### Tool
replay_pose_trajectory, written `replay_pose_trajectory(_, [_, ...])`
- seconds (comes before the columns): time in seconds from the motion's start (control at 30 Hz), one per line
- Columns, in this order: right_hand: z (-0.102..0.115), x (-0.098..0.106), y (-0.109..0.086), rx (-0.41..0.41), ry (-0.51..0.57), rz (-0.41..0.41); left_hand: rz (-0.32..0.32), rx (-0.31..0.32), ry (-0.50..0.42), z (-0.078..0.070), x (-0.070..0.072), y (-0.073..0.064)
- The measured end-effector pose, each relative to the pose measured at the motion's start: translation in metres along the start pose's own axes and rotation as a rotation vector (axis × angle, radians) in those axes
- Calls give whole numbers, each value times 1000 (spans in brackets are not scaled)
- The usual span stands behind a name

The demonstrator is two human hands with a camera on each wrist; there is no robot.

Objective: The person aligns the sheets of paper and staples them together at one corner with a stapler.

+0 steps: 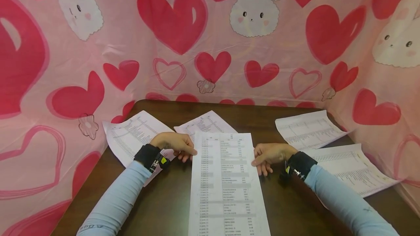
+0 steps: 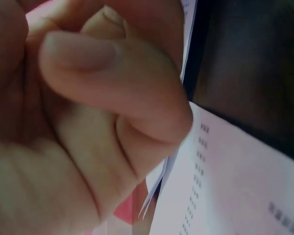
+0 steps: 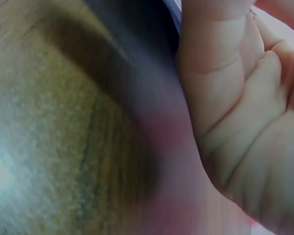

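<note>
A long printed sheet of paper (image 1: pixel 226 185) with rows of text and grey bands is held up in front of me over the table. My left hand (image 1: pixel 175 144) pinches its left edge near the top, thumb towards me. On the opposite edge, my right hand (image 1: pixel 273 154) pinches the paper between thumb and fingers. The left wrist view shows the curled left thumb (image 2: pixel 122 83) close up, with printed paper (image 2: pixel 225 166) beside it. Only part of the right palm (image 3: pixel 235 107) appears in the right wrist view; the sheet's held edge cannot be made out there.
Printed sheets lie around the dark wooden table (image 1: pixel 157 203): one at the left (image 1: pixel 128 137), one behind the held sheet (image 1: pixel 210 122), and two at the right (image 1: pixel 305 128). A pink heart-patterned cloth (image 1: pixel 183 75) encloses the back and sides.
</note>
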State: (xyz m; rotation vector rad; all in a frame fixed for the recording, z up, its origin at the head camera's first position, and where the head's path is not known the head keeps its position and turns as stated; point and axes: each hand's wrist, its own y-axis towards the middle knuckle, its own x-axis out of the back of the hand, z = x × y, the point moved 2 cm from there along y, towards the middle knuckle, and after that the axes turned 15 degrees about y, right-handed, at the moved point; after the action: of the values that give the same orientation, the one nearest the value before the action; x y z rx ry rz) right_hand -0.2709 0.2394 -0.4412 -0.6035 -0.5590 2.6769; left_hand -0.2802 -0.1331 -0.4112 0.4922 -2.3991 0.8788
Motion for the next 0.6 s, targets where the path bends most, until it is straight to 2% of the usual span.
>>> replay_pose_trajectory(0.33, [-1, -4, 1, -113, -13, -84, -8, 29, -13, -1, -7, 4])
replay_pose_trajectory(0.6, [-5, -5, 4, -118, -14, -98, -8, 57, -27, -3, -13, 5])
